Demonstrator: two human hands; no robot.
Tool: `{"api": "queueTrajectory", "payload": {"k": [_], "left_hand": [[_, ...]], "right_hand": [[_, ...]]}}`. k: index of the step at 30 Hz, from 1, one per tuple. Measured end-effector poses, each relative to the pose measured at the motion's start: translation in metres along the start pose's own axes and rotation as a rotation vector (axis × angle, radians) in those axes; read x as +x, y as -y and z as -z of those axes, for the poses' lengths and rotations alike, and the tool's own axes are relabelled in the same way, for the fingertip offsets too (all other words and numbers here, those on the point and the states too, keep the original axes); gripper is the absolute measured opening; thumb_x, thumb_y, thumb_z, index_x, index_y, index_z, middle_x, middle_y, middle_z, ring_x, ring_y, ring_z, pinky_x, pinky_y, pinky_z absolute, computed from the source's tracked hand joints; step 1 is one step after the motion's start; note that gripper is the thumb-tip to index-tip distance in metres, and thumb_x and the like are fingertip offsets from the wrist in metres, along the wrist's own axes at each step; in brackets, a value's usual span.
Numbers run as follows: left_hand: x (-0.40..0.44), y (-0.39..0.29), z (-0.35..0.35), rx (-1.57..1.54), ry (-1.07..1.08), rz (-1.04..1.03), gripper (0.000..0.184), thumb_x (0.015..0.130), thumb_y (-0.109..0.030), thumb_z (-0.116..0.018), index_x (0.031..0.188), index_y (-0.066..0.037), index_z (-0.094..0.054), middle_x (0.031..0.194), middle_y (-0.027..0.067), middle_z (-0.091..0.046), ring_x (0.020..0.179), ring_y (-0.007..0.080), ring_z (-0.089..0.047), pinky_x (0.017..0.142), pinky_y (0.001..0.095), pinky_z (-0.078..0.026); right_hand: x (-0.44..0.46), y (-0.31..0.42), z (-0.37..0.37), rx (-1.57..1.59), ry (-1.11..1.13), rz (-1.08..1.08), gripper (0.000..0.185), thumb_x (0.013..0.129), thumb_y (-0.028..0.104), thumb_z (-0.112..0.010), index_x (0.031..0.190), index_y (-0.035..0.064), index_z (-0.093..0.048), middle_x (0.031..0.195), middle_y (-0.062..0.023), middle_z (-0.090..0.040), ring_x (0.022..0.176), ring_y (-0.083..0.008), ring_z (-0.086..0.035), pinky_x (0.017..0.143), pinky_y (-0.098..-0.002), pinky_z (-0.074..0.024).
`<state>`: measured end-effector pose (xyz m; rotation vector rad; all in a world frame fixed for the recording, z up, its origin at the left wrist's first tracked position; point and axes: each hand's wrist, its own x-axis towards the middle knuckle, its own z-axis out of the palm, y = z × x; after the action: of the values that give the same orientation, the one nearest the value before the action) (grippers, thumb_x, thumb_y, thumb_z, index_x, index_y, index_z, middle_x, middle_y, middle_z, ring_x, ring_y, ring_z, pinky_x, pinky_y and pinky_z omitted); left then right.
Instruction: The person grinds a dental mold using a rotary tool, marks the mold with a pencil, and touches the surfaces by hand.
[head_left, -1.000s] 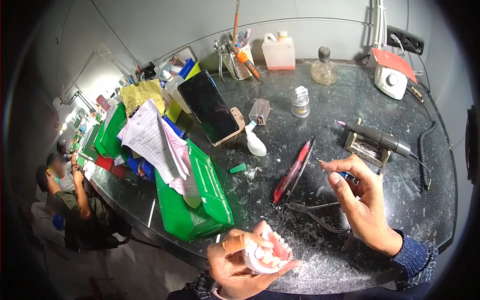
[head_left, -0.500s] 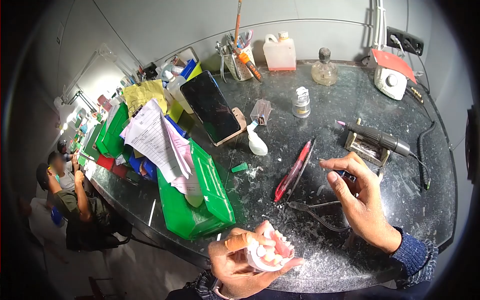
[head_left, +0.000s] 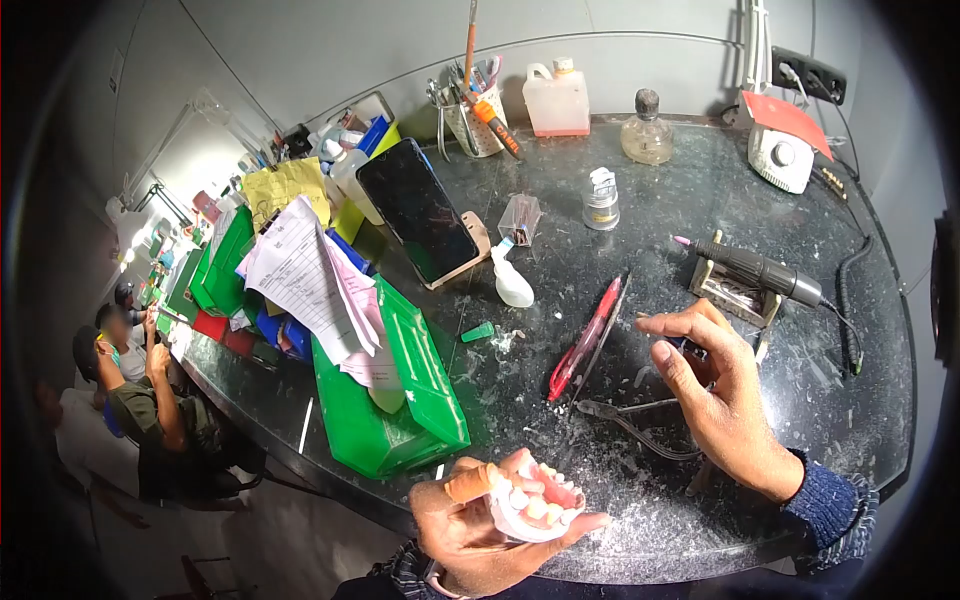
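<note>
At the near edge of the bench, my left hand (head_left: 455, 530) grips a dental model (head_left: 540, 512) with a pink gum part and tooth-coloured teeth on a pale base. The thumb and fingers hold it from the sides. Further right, my right hand (head_left: 728, 400) hovers over the bench with thumb and index finger apart and the other fingers curled. A small dark-blue object shows inside the curl, mostly hidden. Metal pliers (head_left: 625, 425) lie just left of that hand. Beyond them rest a red pen (head_left: 585, 345) and a thin dark tool beside it.
A green bin (head_left: 425, 400) with papers (head_left: 305, 280) stands left, near a phone (head_left: 420, 215) on a stand. A handpiece (head_left: 765, 275) rests on its holder at right. Bottles, a tool cup (head_left: 475, 130) and a control box (head_left: 780, 155) line the back. People sit far left.
My left hand has tilted the dental model slightly, and its index finger has drawn back from the teeth. My right hand has barely moved. The whole view has shifted a little.
</note>
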<state>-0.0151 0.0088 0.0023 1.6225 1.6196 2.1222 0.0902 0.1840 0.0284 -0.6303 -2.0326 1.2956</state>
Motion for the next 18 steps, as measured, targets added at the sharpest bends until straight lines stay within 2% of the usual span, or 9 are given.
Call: {"api": "queueTrajectory", "payload": {"k": [5,8,10,11,13,15,17,18], "left_hand": [[0.000,-0.001,0.001,0.006,0.008,0.021,0.079,0.058,-0.004,-0.082,0.118,-0.004,-0.031,0.092,0.0134,-0.057,0.076,0.0168,-0.060,0.068,0.0292,-0.054],[0.005,0.003,0.002,-0.036,0.042,-0.036,0.080,0.058,-0.004,-0.082,0.119,-0.005,-0.031,0.091,0.0122,-0.056,0.074,0.0165,-0.059,0.066,0.0287,-0.053],[0.011,-0.008,-0.005,-0.085,-0.066,0.125,0.082,0.057,-0.005,-0.083,0.120,-0.006,-0.030,0.092,0.0118,-0.054,0.073,0.0162,-0.058,0.064,0.0286,-0.053],[0.013,-0.030,-0.018,-0.117,-0.195,0.320,0.083,0.057,-0.006,-0.083,0.120,-0.007,-0.030,0.093,0.0119,-0.053,0.072,0.0160,-0.057,0.064,0.0287,-0.053],[0.014,-0.033,-0.016,-0.077,-0.212,0.436,0.085,0.053,-0.013,-0.086,0.117,-0.006,-0.029,0.086,0.0092,-0.052,0.069,0.0149,-0.055,0.068,0.0308,-0.052],[0.010,-0.010,0.006,0.063,0.008,0.275,0.089,0.048,-0.025,-0.089,0.110,-0.005,-0.029,0.070,0.0037,-0.052,0.062,0.0130,-0.053,0.076,0.0349,-0.051],[0.010,-0.013,0.006,0.034,0.021,0.324,0.089,0.051,-0.026,-0.088,0.113,-0.006,-0.028,0.071,0.0025,-0.050,0.066,0.0133,-0.053,0.075,0.0363,-0.051],[0.011,-0.014,0.006,0.019,0.024,0.349,0.088,0.052,-0.027,-0.087,0.114,-0.007,-0.028,0.072,0.0019,-0.049,0.068,0.0134,-0.054,0.075,0.0369,-0.050]], "right_hand": [[0.000,-0.001,0.000,-0.017,0.002,0.005,0.018,0.086,0.008,-0.054,0.102,0.0037,-0.061,0.079,-0.0025,-0.045,0.061,-0.0056,-0.039,0.049,-0.0195,-0.0339],[0.000,-0.002,0.000,-0.040,0.004,0.031,0.018,0.086,0.007,-0.054,0.102,0.0040,-0.061,0.078,-0.0029,-0.045,0.062,-0.0063,-0.040,0.050,-0.0200,-0.0339],[0.001,-0.006,0.001,-0.107,0.011,0.078,0.019,0.085,0.007,-0.055,0.103,0.0044,-0.061,0.080,-0.0038,-0.046,0.060,-0.0077,-0.042,0.050,-0.0209,-0.0353],[0.002,-0.006,0.002,-0.140,0.015,0.102,0.019,0.085,0.007,-0.055,0.103,0.0047,-0.061,0.081,-0.0042,-0.046,0.059,-0.0085,-0.043,0.050,-0.0213,-0.0360],[0.001,-0.001,0.002,-0.259,-0.001,0.090,0.022,0.084,0.010,-0.056,0.105,0.0056,-0.061,0.083,-0.0052,-0.046,0.056,-0.0099,-0.044,0.050,-0.0229,-0.0376],[0.000,0.007,0.003,-0.338,-0.025,0.060,0.025,0.082,0.015,-0.059,0.105,0.0064,-0.060,0.086,-0.0061,-0.046,0.054,-0.0111,-0.046,0.049,-0.0245,-0.0390],[0.000,0.014,0.003,-0.377,-0.054,0.015,0.030,0.079,0.022,-0.063,0.105,0.0071,-0.060,0.088,-0.0070,-0.046,0.052,-0.0119,-0.047,0.048,-0.0262,-0.0403],[-0.001,0.015,0.005,-0.331,-0.018,0.107,0.034,0.077,0.028,-0.065,0.105,0.0077,-0.060,0.089,-0.0075,-0.047,0.052,-0.0114,-0.047,0.048,-0.0263,-0.0401]]}}
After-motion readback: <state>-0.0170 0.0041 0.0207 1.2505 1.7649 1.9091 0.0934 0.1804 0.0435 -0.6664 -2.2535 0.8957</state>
